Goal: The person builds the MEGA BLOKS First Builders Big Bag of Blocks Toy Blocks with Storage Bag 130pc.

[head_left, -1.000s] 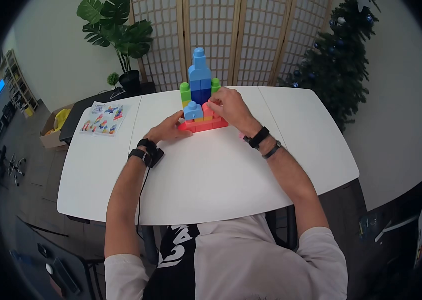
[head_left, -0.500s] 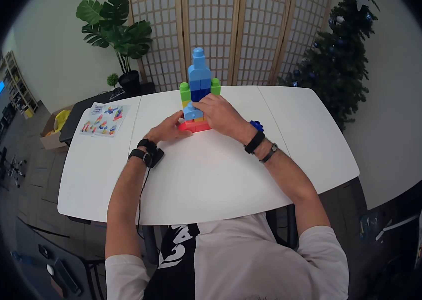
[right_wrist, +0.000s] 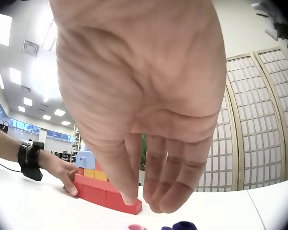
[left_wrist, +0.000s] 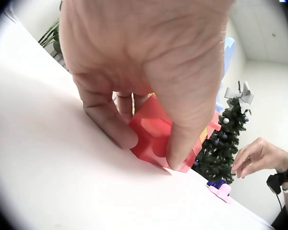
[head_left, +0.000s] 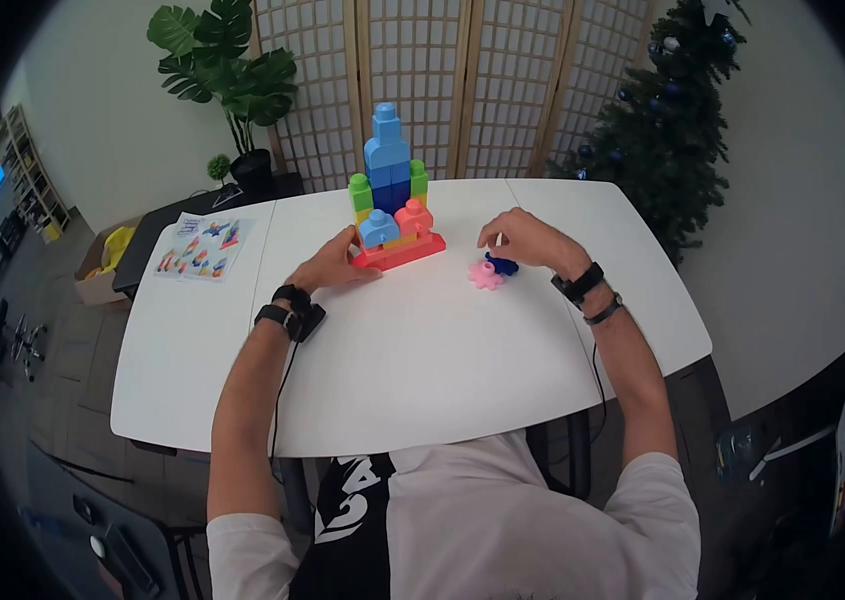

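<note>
A toy-brick tower in blue, green, yellow and red stands at the back middle of the table on a long red base. My left hand holds the base's left end, thumb on the near side and fingers reaching round behind, as the left wrist view shows with the red brick. To the right of the tower my right hand hovers, its fingers loosely bent with nothing between them. Right under those fingertips lie a dark blue gear and a pink gear on the table.
A printed sheet with pictures of brick models lies at the table's left. Behind the table stand a potted plant, a folding screen and a decorated tree. A cable hangs from the left wrist.
My right hand has left the coral brick on the tower's front and moved right, over the gears. My left hand stays at the base's left end.
</note>
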The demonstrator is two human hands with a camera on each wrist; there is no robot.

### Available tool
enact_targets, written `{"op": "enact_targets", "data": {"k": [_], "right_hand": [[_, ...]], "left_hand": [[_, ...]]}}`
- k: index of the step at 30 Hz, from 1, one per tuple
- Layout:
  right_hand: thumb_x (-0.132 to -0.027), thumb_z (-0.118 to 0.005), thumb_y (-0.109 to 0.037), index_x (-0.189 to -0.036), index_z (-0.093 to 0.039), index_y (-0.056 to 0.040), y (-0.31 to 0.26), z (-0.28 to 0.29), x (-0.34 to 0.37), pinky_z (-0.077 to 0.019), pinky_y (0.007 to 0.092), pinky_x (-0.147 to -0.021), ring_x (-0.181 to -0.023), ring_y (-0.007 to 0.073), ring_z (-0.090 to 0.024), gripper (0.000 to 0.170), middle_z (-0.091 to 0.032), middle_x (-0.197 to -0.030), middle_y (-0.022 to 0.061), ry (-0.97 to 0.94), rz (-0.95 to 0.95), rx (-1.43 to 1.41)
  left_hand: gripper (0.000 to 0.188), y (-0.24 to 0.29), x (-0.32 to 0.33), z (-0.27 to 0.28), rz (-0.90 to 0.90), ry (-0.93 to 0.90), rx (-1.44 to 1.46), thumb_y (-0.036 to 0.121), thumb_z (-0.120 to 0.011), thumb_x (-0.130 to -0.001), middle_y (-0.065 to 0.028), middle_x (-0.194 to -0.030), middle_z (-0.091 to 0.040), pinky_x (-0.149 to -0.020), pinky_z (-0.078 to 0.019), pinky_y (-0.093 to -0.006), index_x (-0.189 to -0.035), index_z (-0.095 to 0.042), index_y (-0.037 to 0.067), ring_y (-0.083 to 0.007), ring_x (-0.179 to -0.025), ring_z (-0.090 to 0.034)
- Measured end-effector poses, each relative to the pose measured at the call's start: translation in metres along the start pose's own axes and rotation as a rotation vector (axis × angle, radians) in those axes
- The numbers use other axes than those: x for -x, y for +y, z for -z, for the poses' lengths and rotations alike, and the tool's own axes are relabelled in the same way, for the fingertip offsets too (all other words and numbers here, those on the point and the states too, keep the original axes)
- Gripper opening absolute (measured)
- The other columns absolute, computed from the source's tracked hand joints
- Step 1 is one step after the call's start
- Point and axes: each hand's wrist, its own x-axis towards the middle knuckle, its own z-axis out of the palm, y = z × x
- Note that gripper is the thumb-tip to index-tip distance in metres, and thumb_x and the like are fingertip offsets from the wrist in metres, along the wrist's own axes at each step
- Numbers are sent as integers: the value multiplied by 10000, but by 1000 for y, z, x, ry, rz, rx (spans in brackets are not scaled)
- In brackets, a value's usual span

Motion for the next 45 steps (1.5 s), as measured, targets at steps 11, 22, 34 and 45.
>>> {"op": "enact_targets", "data": {"k": [11,22,34,45], "right_hand": [[-854,-728,29,-1127,-802,-56,19,-28,14,-577,425,-938,-1044,331,-713,295,-772,-1098,138,46,-31,-14],[-832,-686,68,-1117,-801,-53,33,-29,19,-570,433,-1001,-1120,350,-699,330,-761,-1119,156,133,-83,44],[-789,-789,-18,-1056,-753,32,16,-18,13,-611,395,-825,-854,333,-753,274,-766,-880,169,229,-137,53],[-882,-851,-75,-1033,-669,20,-59,-84,-30,-639,293,-829,-846,138,-748,255,-752,-906,77,450,-2,-541]], "left_hand": [[903,13,3,-6,52,105,-26,448,-1025,-685,-49,-1151,-664,-883,-527,-314,-1386,-613,54,-188,-1006,-633],[1085,25,14,14,103,-7,117,480,-1021,-669,-63,-1297,-634,-925,-503,-329,-1538,-521,65,-191,-1029,-588],[985,56,12,13,-68,67,404,124,-975,-740,-58,-1537,-579,-1276,-345,-461,-1584,-467,142,-243,-1503,-476],[763,56,12,-18,-224,177,327,107,-975,-784,-46,-1315,-695,-1068,-538,-389,-1444,-593,73,-182,-1188,-662]]}}
